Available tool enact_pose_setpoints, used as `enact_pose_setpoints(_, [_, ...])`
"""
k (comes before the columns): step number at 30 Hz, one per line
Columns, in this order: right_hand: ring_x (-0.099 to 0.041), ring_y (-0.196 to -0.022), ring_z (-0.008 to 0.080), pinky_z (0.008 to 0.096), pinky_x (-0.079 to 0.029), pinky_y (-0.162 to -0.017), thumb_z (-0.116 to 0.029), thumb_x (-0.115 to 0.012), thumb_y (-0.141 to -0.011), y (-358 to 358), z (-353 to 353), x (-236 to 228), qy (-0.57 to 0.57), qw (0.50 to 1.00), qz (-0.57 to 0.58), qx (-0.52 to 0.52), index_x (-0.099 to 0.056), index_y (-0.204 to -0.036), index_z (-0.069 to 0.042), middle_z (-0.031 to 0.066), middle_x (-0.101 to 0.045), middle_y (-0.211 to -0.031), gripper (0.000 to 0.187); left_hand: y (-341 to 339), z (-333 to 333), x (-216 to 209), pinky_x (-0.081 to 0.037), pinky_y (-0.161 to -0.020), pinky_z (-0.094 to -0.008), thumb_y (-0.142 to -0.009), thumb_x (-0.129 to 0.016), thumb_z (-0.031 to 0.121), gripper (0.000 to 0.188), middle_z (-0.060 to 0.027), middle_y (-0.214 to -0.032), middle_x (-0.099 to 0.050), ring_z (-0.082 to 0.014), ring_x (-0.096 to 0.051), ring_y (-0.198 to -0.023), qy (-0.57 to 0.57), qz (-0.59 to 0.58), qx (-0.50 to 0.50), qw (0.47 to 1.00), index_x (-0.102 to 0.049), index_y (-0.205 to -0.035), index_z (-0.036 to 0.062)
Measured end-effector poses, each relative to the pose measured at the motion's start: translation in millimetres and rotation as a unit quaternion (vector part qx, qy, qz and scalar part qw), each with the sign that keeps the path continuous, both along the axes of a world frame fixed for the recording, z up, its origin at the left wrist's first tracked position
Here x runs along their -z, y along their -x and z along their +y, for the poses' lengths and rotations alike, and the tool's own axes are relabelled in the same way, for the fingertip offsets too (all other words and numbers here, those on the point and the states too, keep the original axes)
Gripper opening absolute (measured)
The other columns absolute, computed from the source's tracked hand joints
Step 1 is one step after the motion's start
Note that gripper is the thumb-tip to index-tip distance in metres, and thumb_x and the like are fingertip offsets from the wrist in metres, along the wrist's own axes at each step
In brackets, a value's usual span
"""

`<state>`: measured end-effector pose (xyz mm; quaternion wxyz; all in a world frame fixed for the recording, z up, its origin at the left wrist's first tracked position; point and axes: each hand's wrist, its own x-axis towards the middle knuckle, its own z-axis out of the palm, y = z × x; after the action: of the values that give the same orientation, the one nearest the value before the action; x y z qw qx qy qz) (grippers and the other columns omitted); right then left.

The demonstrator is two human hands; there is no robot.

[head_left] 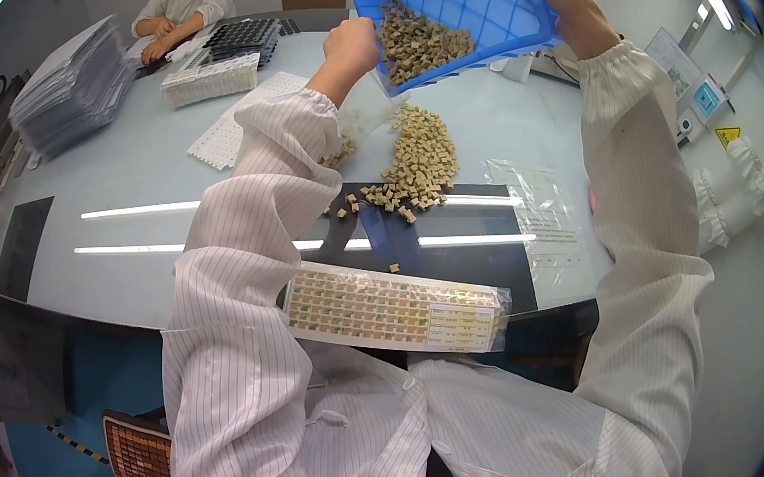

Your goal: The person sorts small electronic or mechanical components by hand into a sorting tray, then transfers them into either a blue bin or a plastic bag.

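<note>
A blue plastic bin (496, 6) is tilted above the far part of the table, with many small tan cubes (424, 45) gathered toward its lower left. My left hand (351, 50) is closed around its left rim. On the right side, my right hand (568, 2) holds the rim with its thumb stretched over the edge; some of its fingers are hidden. Below the bin, a heap of similar pale cubes (423, 144) lies loose on the table, partly over a dark mat (483, 269). A few cubes lie apart. Nearest to me is a printed card in a clear sleeve (362, 307).
A clear plastic sheet (543, 217) lies at the right. Farther left are a white perforated sheet (228, 128), black trays (242, 41) and a tall stack of sleeved papers (72, 86). Another person's hands (158, 41) rest at the far table edge. A wooden chair (140, 454) stands lower left.
</note>
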<state>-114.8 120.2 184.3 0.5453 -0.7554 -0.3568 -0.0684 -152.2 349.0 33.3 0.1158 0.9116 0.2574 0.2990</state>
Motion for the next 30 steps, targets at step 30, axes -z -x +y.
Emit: enact_pose_setpoints(30, [-0.057, -0.091, 0.0289, 0.0334, -0.050, -0.074, -0.011, -0.068, -0.062, 33, 13, -16, -0.038, 0.999, 0.006, -0.007, -0.019, -0.138, 0.006, 0.0255, -0.050, -0.113, 0.091, 6, 33, -3, -0.052, -0.072, -0.0417, -0.074, -0.060, 0.009, 0.012, -0.0201, -0.086, -0.065, -0.0362, -0.064, -0.082, -0.028, -0.058, 0.017, 0.998, -0.069, -0.081, 0.0064])
